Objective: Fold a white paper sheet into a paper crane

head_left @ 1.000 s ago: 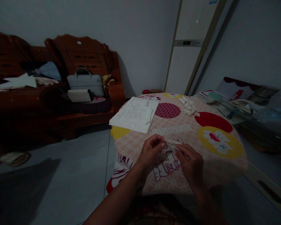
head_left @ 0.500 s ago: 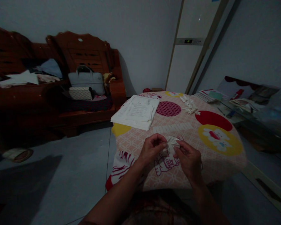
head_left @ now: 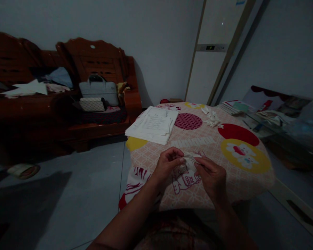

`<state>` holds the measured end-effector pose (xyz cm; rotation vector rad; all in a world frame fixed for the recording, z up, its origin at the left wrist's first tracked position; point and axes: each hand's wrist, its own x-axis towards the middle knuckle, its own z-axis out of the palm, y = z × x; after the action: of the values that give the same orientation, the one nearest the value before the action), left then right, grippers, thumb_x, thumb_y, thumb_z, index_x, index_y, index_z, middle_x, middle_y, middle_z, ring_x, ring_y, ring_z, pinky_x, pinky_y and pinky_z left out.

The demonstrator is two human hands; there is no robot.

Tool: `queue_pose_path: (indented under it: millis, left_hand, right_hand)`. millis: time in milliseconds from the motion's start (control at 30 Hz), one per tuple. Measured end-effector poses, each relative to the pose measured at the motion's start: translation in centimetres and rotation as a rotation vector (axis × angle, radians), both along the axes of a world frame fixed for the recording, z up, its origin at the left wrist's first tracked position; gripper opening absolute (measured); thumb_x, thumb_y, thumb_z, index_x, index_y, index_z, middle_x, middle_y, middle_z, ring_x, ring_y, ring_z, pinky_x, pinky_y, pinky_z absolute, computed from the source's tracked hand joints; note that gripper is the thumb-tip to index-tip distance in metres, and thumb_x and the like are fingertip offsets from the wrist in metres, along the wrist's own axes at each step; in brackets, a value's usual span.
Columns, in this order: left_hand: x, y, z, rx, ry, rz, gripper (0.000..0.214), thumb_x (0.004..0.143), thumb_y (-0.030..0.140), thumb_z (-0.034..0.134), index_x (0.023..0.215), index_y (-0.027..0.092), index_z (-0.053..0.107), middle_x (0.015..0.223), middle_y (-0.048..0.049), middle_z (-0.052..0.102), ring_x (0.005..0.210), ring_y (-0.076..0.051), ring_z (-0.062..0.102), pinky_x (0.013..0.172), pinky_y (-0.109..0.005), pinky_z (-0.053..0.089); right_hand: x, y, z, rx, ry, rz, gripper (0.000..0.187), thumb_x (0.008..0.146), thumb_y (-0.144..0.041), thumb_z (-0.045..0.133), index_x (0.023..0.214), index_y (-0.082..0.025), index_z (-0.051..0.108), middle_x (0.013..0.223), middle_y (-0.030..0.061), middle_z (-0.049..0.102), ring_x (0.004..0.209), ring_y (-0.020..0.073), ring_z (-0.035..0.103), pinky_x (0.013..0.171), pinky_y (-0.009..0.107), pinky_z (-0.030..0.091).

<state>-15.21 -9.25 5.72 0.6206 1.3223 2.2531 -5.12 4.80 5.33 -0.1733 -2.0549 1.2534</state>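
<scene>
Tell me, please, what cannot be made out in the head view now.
Head view: full shape of the white piece, partly covered by the left hand and right hand.
Head view: writing on the paper stack, too small to read.
Head view: leftmost wooden seat, cut off by the left edge.

Fingers (head_left: 177, 161) partly hide the white piece (head_left: 189, 156) (indistinct).

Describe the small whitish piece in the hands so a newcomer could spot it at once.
Start at the pale pink patterned tablecloth. Near its front edge, the bare left hand and bare right hand hold a small, thin, crumpled whitish piece between them. Being held sets it apart from the loose white heap lying farther back.
</scene>
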Motion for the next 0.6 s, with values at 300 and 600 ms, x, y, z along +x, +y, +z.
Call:
queue_pose_path:
  millis: [300,600]
  left_hand:
    - [0.10,0.19,-0.25,-0.010,0.110,0.034,0.022,0.067,0.027,0.081,0.075,0.014,0.065,0.073,-0.0001,0.060,0.064,-0.009,0.053,0.061,-0.021,0.041]
    - [0.14,0.09,-0.13,0.002,0.049,0.026,0.024,0.067,0.029,0.081,0.080,0.016,0.065,0.074,-0.0001,0.060,0.064,-0.009,0.053,0.060,-0.020,0.042]
  right_hand:
    - [0.10,-0.37,0.48,-0.020,-0.024,-0.030,0.018,0.080,-0.022,0.065,0.093,-0.020,0.076,0.089,0.0055,0.075,0.063,0.0169,0.068,0.046,0.024,0.053]
    - [0.01,-0.65,0.61,-0.137,-0.089,-0.048,0.019,0.077,-0.028,0.067,0.091,-0.019,0.077,0.089,0.0070,0.075,0.058,0.0169,0.066,0.040,0.023,0.049]
